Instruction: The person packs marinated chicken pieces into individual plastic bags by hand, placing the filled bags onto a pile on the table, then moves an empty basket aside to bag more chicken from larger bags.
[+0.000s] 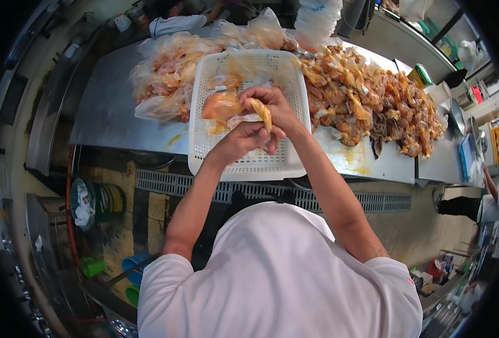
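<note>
Over a white perforated plastic basket (302, 145), both hands are on one small clear plastic bag of orange-brown marinated meat (221, 105). The bag's filled end hangs to the left, and its neck is twisted into a yellowish rope (261, 112). My right hand (272, 107) pinches the twist near the filled part. Lower down, my left hand (249, 137) grips the twist's free end between thumb and fingers. Beneath the hands, more bagged meat (228, 82) lies in the basket, partly hidden by them.
Large clear bags of meat (169, 76) lie left of the basket on the steel table (105, 101). A heap of small knotted meat bags (368, 97) covers the right side, with a dark cloth (377, 131) at its front. One person (179, 21) is across the table, another (486, 203) at far right.
</note>
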A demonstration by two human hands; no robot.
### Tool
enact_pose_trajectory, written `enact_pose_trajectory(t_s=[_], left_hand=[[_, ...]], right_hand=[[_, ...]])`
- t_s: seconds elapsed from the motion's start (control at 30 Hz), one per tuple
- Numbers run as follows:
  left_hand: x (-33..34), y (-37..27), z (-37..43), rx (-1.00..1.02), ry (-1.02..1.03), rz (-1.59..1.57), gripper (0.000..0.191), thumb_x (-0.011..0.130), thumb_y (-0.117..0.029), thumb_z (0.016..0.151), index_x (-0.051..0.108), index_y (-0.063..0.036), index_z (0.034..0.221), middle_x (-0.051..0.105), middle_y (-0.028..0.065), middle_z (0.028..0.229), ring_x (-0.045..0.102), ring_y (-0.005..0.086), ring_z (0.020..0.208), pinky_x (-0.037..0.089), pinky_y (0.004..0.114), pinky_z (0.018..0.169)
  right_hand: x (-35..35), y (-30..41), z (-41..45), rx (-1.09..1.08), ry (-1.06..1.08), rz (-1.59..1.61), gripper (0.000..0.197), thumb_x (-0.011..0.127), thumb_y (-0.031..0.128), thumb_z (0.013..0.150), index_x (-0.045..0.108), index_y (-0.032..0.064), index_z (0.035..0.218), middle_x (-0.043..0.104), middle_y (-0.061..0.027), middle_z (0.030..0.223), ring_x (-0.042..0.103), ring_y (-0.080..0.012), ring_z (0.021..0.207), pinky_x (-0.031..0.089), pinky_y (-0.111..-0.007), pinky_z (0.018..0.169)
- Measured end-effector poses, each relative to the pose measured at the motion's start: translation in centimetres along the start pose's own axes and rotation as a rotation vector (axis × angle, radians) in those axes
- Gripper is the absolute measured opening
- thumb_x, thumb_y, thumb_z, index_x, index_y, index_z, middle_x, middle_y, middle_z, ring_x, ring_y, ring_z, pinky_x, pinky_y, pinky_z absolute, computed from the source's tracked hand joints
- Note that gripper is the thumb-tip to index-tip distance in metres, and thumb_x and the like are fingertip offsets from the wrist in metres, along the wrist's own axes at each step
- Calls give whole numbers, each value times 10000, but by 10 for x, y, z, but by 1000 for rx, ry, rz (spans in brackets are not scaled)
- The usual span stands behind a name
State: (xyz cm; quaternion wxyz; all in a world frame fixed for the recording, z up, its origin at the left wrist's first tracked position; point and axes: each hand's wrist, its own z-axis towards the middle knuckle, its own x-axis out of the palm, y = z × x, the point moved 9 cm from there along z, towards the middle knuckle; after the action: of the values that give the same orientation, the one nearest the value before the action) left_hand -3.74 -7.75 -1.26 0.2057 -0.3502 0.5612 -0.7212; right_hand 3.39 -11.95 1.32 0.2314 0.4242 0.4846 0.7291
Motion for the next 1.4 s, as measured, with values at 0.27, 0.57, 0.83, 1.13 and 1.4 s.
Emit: enact_pose_trajectory(t_s=[0.27, 0.57, 0.83, 1.13, 1.4], left_hand=[[-93, -47, -1, 132, -611, 497, 407, 753, -106, 835, 650, -9, 1217, 708, 22, 960, 655, 135, 854, 518, 317, 815], [-32, -71, -5, 374, -877, 1292, 418, 749, -26, 672, 641, -76, 1073, 684, 48, 827, 644, 247, 832, 468, 422, 815], [-61, -65, 10, 417, -805, 1002, 112, 681, 41, 781, 635, -6, 872, 635, 82, 730, 636, 225, 707, 508, 320, 671], [-24, -39, 17, 133, -691, 904, 140, 711, -13, 809, 649, 8, 932, 633, 119, 770, 642, 220, 734, 510, 349, 666], [9, -50, 14, 292, -625, 604, 128, 727, -56, 882, 608, -25, 847, 642, 5, 794, 584, 90, 706, 476, 248, 652]], right_hand=[[-37, -15, -10, 96, -348, -674, 215, 602, 83, 867, 697, -25, 1027, 692, -173, 1013, 670, -227, 902, 519, -366, 779], [-39, -34, -27, 58, -425, -206, 211, 598, 21, 893, 638, -23, 1096, 696, -81, 976, 642, -160, 945, 504, -336, 808], [-42, -9, -36, -54, -242, -118, 120, 748, 64, 854, 723, -8, 947, 686, -29, 862, 602, -87, 823, 493, -278, 755], [-44, 15, -85, -364, -509, -507, 267, 777, -8, 765, 654, -22, 1002, 701, -99, 829, 676, -140, 813, 543, -292, 691], [-129, 100, -101, -586, -783, -1066, 155, 654, -55, 736, 626, 28, 864, 626, -72, 767, 624, -191, 653, 503, -326, 611]])
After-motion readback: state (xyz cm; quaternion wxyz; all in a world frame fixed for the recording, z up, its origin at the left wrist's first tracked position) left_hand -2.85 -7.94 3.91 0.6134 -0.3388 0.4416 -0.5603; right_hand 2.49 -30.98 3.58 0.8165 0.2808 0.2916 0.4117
